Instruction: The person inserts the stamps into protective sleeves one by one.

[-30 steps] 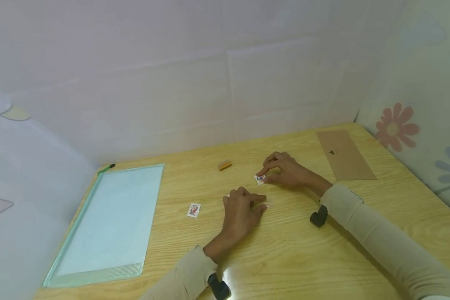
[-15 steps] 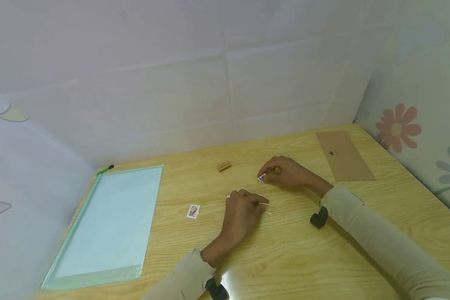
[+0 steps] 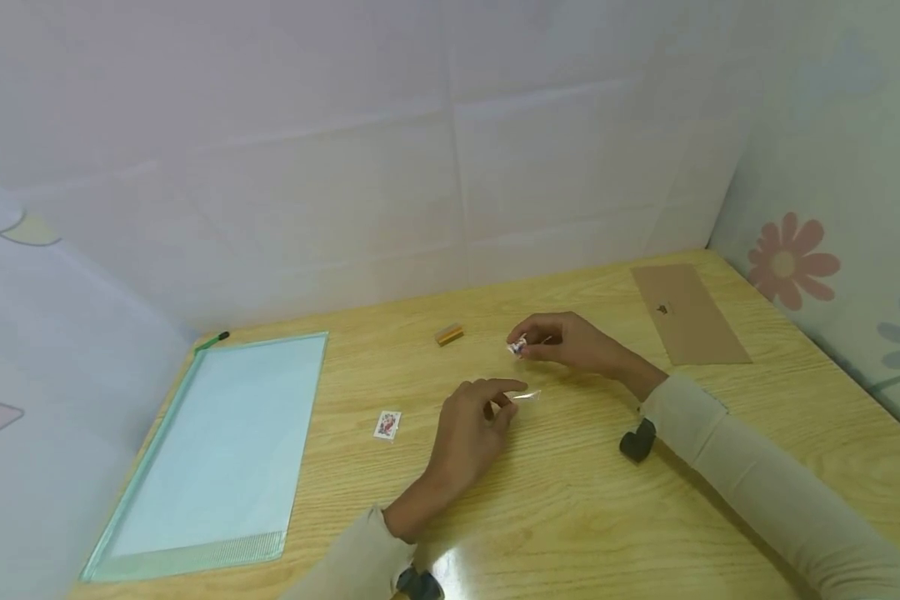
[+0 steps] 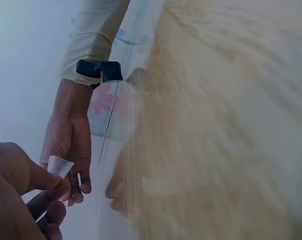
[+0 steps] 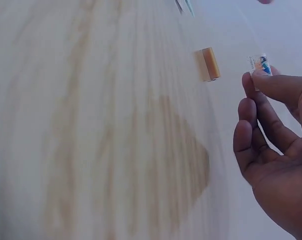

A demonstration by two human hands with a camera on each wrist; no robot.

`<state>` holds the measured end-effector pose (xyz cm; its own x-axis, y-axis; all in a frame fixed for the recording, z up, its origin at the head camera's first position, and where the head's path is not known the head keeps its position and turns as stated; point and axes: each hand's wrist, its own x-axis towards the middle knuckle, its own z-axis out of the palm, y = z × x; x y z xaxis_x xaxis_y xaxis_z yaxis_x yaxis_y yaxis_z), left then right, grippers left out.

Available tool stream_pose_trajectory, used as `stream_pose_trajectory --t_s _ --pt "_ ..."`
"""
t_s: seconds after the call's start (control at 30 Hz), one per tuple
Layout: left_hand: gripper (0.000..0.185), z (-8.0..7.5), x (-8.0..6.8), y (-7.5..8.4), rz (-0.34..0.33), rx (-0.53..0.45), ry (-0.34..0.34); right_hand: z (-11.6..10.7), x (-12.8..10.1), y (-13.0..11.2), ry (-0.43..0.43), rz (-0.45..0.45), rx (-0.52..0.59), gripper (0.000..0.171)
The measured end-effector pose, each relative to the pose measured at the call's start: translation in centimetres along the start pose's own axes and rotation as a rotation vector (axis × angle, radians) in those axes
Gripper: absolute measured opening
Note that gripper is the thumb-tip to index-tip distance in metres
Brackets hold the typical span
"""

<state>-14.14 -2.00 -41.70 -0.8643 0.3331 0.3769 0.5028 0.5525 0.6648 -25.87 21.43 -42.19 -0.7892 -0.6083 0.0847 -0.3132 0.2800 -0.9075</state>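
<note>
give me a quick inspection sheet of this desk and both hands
surface: light wooden table, bare grain in front of the hands
job's things: small printed card pinched in the right hand; clear sleeve pinched in the left hand, both lifted off the wood
clutter: second small card lying flat left of the left hand; orange-and-tan block; green-edged zip pouch at the left; brown envelope at the far right
hands: both hold by thumb and fingertips, apart from each other
cables: nothing seen
surroundings: pale sheeting walls, flower print on the right
</note>
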Motion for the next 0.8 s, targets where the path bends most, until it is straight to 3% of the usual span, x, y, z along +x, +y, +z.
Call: stream_pose_trajectory --t_s 0.23,0.47,0.63,0.8 --pt "0.053 -0.9 0.0 -0.2 -0.042 -0.046 -0.01 0.3 0.1 -0.4 0.011 -0.072 -0.028 0.053" --pt "0.024 -1.4 -0.1 -0.6 -0.039 -0.054 0.02 0.6 0.2 -0.9 -0.04 -0.124 -0.038 0.057" --pt "0.012 -1.5 -0.2 -0.9 -0.043 -0.104 0.04 1.2 0.1 -2.0 -0.078 -0.135 -0.05 0.045" --pt "0.007 -1.6 -0.2 -1.1 -0.035 -0.117 0.057 1.9 -0.4 -3.8 -0.059 -0.117 -0.066 0.031"
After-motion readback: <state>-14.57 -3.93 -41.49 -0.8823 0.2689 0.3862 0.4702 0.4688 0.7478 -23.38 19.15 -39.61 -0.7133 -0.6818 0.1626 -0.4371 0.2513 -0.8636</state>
